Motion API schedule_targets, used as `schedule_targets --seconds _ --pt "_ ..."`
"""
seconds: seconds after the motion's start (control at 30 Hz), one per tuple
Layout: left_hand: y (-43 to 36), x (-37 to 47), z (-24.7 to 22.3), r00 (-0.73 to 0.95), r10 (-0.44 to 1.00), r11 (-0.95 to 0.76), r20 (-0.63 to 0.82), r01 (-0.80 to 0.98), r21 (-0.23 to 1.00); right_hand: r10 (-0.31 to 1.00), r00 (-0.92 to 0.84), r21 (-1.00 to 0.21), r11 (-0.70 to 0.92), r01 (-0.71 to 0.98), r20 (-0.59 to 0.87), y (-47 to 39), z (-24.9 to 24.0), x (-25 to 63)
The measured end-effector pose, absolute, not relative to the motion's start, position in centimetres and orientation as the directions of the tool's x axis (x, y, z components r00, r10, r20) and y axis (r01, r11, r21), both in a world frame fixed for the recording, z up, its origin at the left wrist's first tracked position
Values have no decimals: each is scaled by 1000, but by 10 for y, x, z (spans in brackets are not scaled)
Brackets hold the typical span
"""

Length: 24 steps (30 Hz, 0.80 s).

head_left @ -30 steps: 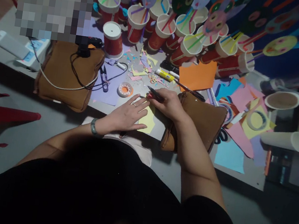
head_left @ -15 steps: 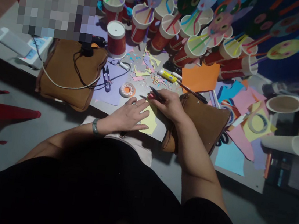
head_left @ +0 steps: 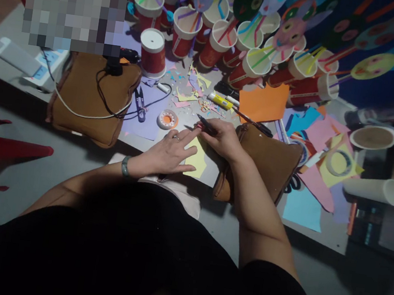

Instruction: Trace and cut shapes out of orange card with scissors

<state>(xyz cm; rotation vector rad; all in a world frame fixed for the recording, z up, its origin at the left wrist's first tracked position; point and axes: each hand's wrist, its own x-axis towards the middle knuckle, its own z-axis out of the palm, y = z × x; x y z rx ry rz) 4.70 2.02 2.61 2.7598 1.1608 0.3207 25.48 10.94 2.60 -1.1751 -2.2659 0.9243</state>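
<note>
My right hand [head_left: 222, 139] is closed around a slim black pointed tool [head_left: 206, 123], whose exact kind I cannot make out. Its dark tip points up and to the left. A small pink-red piece [head_left: 199, 127] shows at the fingertips. My left hand [head_left: 172, 153] lies with its fingers spread over a yellow paper sheet [head_left: 200, 163], and its index fingertip reaches the pink-red piece. Just beyond the left hand is a roll of white tape [head_left: 167, 119] with an orange core. Black thread snips [head_left: 139, 104] lie on purple paper to the left.
Red paper cups [head_left: 185, 33] with straws and paper animal faces crowd the back. Brown cushions [head_left: 94, 99] flank the hands. Paper scraps [head_left: 190, 93], a yellow glue stick [head_left: 220, 101] and orange paper [head_left: 263, 102] lie ahead. Coloured paper and a white tube [head_left: 377, 190] are at right.
My left index finger has stretched slightly up and right, onto the pink-red piece at the right fingertips. The right hand keeps its hold and has barely moved.
</note>
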Motion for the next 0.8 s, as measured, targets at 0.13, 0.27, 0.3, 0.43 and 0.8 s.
schedule_targets --seconds 0.13,0.27,0.3,0.43,0.8 --pt "21 48 26 675 724 -686 142 684 246 832 -550 -741 413 529 71 108 25 255" --pt "23 48 27 688 716 -694 122 681 233 864 -500 -818 332 471 63 108 24 260" --pt "23 47 27 691 712 -698 121 680 224 875 -479 -838 311 449 68 109 25 261" --pt "23 47 27 690 712 -698 125 680 223 910 -406 -871 263 416 81 111 30 265" --pt "21 48 30 692 714 -697 106 690 193 849 -522 -778 385 496 88 109 22 255"
